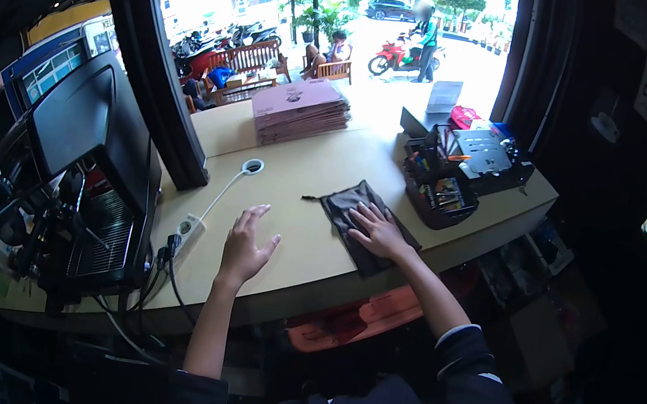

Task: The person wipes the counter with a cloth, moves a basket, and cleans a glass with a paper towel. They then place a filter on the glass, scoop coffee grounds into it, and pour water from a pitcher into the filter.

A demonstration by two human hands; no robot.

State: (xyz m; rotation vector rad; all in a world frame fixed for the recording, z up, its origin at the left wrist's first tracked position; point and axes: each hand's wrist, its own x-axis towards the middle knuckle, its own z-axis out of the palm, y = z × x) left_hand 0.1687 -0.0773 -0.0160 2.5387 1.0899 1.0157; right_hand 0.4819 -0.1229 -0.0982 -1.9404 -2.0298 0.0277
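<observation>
My right hand [375, 230] lies flat with spread fingers on a dark drawstring pouch [346, 205], which rests on the light wooden counter [287, 230]. The pouch's cord sticks out at its left corner, and its near edge reaches the counter's front edge. My left hand [249, 243] is held over the counter to the left of the pouch, thumb apart from the fingers, with nothing in it. Between that hand and the dark machine runs a white cable [220, 192] from a round grommet [252, 166] to a power strip [188, 235].
A stack of flat pink boxes [303, 109] stands at the counter's back. To the right are a black organizer [442, 201] with pens and a cash-box-like metal tray [484, 152]. A dark coffee machine [102, 238] fills the left end. Outside, people and a red motorbike [391, 57] are visible.
</observation>
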